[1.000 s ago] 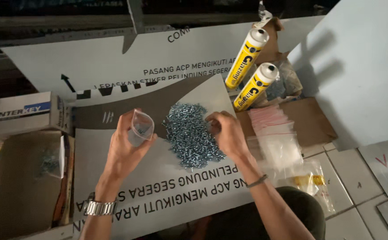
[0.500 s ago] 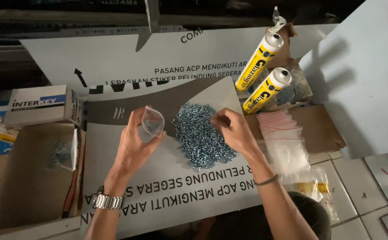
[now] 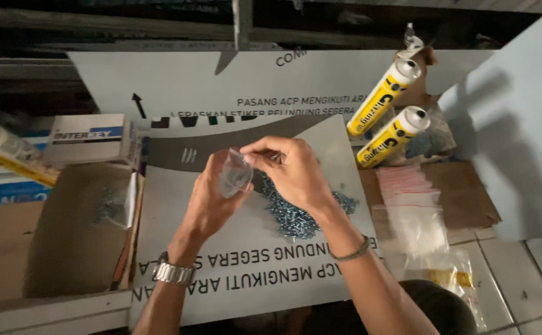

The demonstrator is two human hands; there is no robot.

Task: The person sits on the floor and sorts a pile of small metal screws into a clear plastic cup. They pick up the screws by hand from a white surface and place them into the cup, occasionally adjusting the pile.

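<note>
My left hand (image 3: 212,195) holds a small clear plastic bag (image 3: 235,174) upright over a white printed panel (image 3: 221,273). My right hand (image 3: 289,170) has come across to the bag's mouth, its fingertips pinched right at the opening; whether they hold a screw I cannot tell. A heap of small grey metal screws (image 3: 299,214) lies on the panel just below and right of my right hand, partly hidden by it. I wear a metal watch on the left wrist and a thin band on the right.
Two yellow sealant cartridges (image 3: 386,118) lean at the back right. A stack of clear zip bags (image 3: 410,211) lies on a brown cardboard sheet at the right. An open cardboard box (image 3: 66,236) and a small white carton (image 3: 88,139) sit at the left.
My right hand left the screw heap and rose leftward to the bag's mouth. The left hand with the bag stayed roughly in place. The camera view shifted slightly.
</note>
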